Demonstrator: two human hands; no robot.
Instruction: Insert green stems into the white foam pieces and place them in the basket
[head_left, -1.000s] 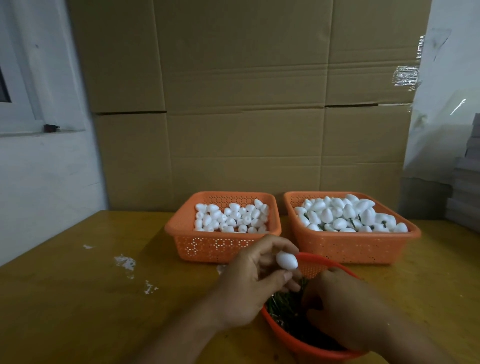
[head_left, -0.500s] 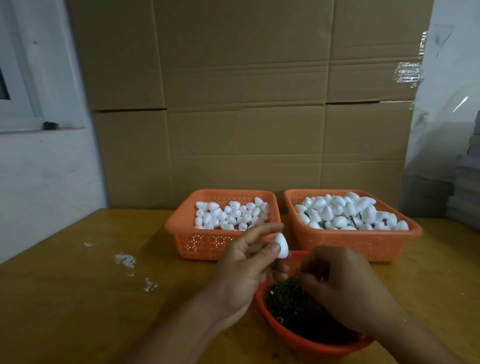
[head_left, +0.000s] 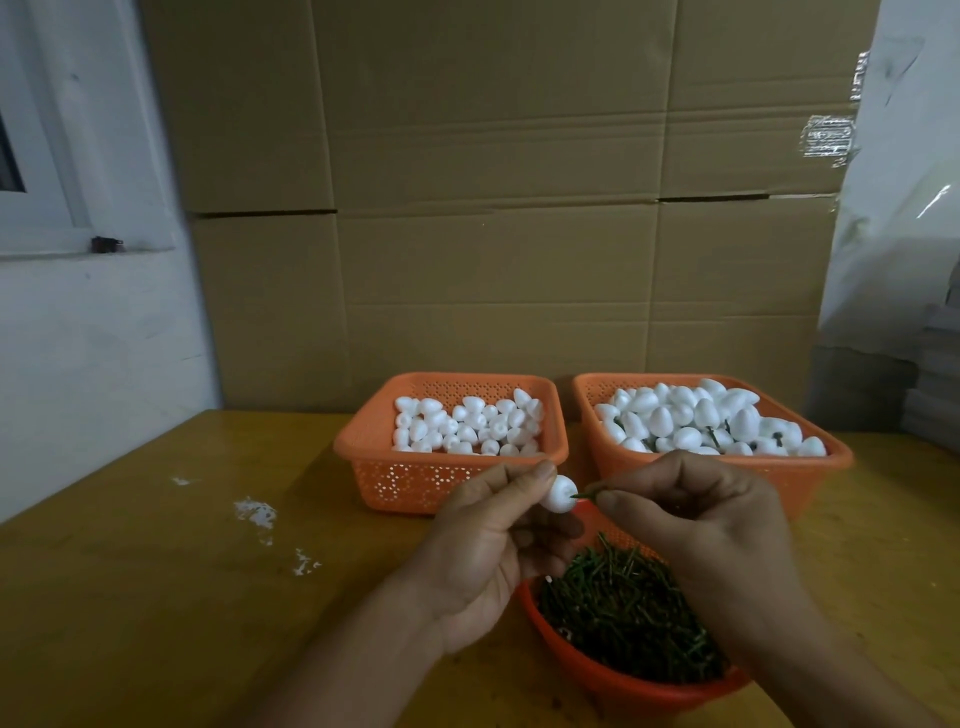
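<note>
My left hand (head_left: 485, 545) pinches a white foam piece (head_left: 560, 492) between thumb and fingers, in front of the baskets. My right hand (head_left: 691, 525) pinches a thin green stem (head_left: 586, 494) whose tip touches the foam piece's right side. Below both hands sits a round orange bowl (head_left: 623, 686) heaped with green stems (head_left: 623, 613). Behind, the left orange basket (head_left: 415, 478) holds several plain foam pieces (head_left: 467, 426). The right orange basket (head_left: 810, 478) holds larger foam pieces (head_left: 701, 421), some showing green stems.
White foam crumbs (head_left: 254, 512) lie on the wooden table (head_left: 156, 597) to the left. Large cardboard boxes (head_left: 493, 208) stand right behind the baskets. A white wall with a window sill (head_left: 78, 249) is at left; plastic-wrapped stacks (head_left: 914, 260) stand at right.
My right hand rose out of the stem bowl holding a stem and brought it to the foam piece. My left hand lifted and turned the foam piece toward it.
</note>
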